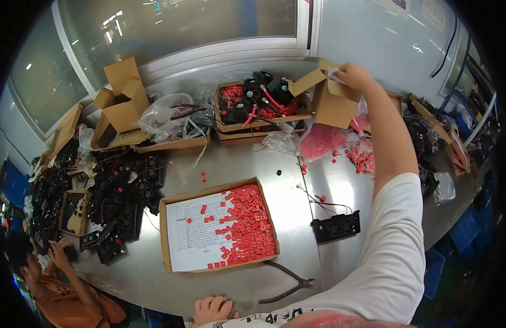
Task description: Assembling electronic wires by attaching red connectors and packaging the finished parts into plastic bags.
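right hand point(352, 74) fingers pinch carton point(333, 101) flap | left hand point(212, 309) curled at table point(296, 240) edge

Steel table point(296, 218), shallow cardboard tray point(166, 235) of red parts, pliers point(288, 283), black fan block point(336, 226), cardboard boxes point(122, 104)

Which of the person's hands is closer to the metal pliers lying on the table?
The left hand. It rests on the table edge just left of the dark metal pliers. The right hand is stretched far away across the table, fingers on a small brown cardboard box.
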The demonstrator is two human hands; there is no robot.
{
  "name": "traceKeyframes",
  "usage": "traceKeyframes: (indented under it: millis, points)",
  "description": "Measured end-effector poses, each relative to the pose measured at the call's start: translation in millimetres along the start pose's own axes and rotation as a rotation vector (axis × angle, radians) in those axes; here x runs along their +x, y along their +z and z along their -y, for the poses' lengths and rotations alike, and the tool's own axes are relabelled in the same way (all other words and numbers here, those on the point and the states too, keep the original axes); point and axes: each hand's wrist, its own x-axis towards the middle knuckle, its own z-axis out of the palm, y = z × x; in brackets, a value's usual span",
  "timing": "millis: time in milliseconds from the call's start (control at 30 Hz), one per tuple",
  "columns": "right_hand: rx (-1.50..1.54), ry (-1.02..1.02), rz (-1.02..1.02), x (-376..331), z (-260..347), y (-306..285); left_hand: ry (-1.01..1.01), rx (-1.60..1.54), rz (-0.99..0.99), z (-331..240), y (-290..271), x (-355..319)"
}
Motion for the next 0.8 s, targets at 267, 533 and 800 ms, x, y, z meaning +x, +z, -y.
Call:
traceKeyframes:
  millis: [267,533,800]
  points:
    - [0.025,0.067,-0.121,-37.2,27.5,-61.7,0.019,-0.023,-0.174,-0.7,-2.0,5.5]
    - [0.301,0.035,-0.381,-72.9,41.3,-136.3,0.071,-0.03,-0.238,-0.7,2.1,-0.6]
    - [0.258,0.035,-0.383,-125.7,99.2,-181.0,0.063,-0.066,-0.239,0.0,-0.8,0.2]
